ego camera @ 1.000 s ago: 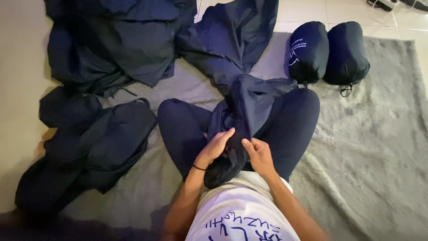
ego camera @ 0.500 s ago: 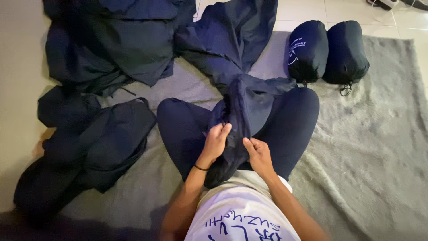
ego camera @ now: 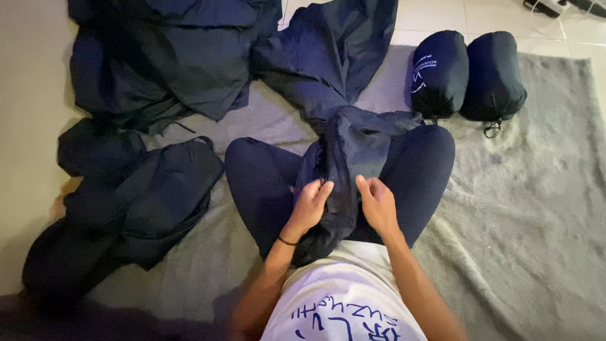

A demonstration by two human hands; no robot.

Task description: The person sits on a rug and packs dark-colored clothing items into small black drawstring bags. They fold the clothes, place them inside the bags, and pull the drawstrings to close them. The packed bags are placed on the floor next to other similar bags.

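Lying across the lap of a seated person, a dark navy garment (ego camera: 344,164) is bunched between the thighs, its far end draped over the right knee and onward to the grey rug (ego camera: 536,208). It is gripped on both sides: the left hand (ego camera: 309,205) is closed on a fold at the garment's left edge, fingers curled into the cloth, while the right hand (ego camera: 377,205) is pinched on the opposite edge with thumb and fingers pressed together over the fabric. A thin dark band is worn on the left wrist. Dark trousers (ego camera: 259,183) and a white printed shirt (ego camera: 344,303) are seen below the hands. Just beyond the right knee, two packed stuff sacks (ego camera: 470,76) of the same dark cloth are stood side by side on the rug, touching one another. More loose navy garments (ego camera: 164,57) are spread at the upper left, and a further heap (ego camera: 126,202) is piled beside the left thigh, partly on the rug and partly on the pale floor (ego camera: 25,95).
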